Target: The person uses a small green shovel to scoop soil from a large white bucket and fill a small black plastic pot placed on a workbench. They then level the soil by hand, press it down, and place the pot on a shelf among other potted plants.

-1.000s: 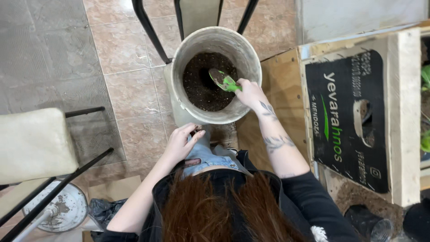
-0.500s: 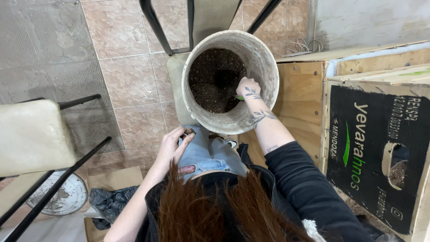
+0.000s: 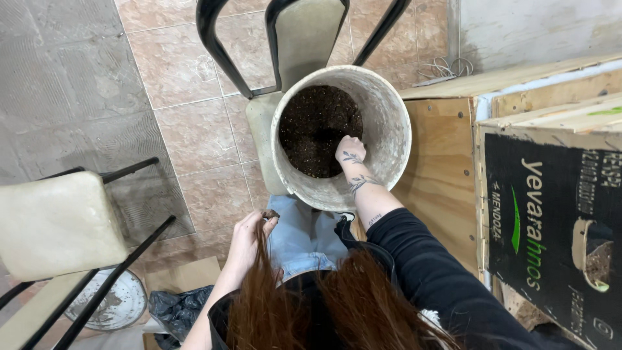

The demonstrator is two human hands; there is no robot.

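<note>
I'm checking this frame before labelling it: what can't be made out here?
- Head view: whether the right hand holds anything; its fingers are down in the soil inside the bucket.
- Left hand fingertips, partly veiled by hair.
- Black bag, cut by the frame edge.

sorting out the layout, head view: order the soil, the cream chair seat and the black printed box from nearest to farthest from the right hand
1. Soil: in the bucket, touching the right hand.
2. Black printed box: off to the hand's right, beyond the wooden crate.
3. Cream chair seat: far left, lower down.
</note>
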